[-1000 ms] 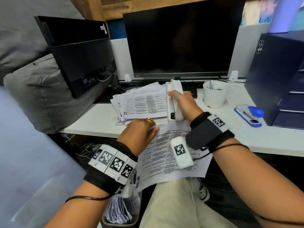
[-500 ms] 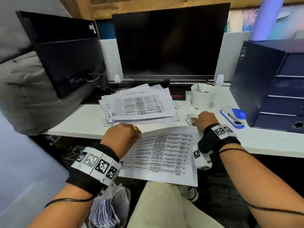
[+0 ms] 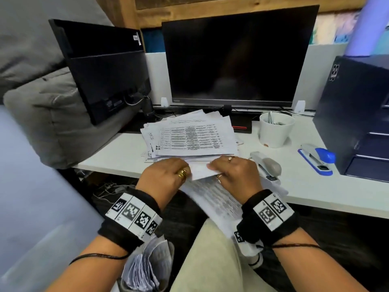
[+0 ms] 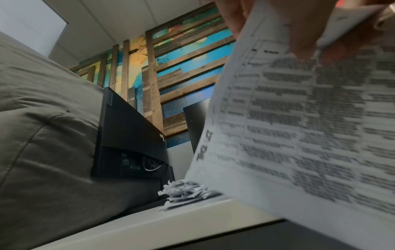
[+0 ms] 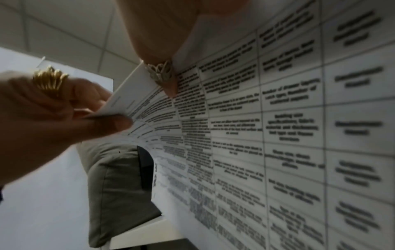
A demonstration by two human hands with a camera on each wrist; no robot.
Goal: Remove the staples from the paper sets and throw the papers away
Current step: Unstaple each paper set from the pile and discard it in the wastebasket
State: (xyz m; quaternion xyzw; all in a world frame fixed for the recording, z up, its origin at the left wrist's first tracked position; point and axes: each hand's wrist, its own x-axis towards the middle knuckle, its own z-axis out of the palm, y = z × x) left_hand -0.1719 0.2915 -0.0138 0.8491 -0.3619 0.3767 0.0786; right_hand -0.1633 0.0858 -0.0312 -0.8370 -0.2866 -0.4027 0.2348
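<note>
Papers: one set in hand, a full stack left

Papers point(image 3: 212, 199) from one set hang between both hands at the desk point(image 3: 315, 186) edge, over the lap. Left hand point(image 3: 162, 178) pinches the top left corner, thumb under and fingers over, as the right wrist view shows. Right hand point(image 3: 235, 175) pinches the upper edge just beside it, with the top strip folded back between them. Whether a staple is there I cannot tell; the corner is hidden by fingers. A grey stapler point(image 3: 267, 165) lies on the desk just right of the right hand, in neither hand, so I judge this set is likely unstapled and close to being binned

Done so far: the bin point(image 3: 145, 268) below the left wrist holds a good many crumpled sheets

Left: a thick stack point(image 3: 189, 138) lies on the desk before the monitor point(image 3: 231, 57), so I would say much of the job remains
</note>
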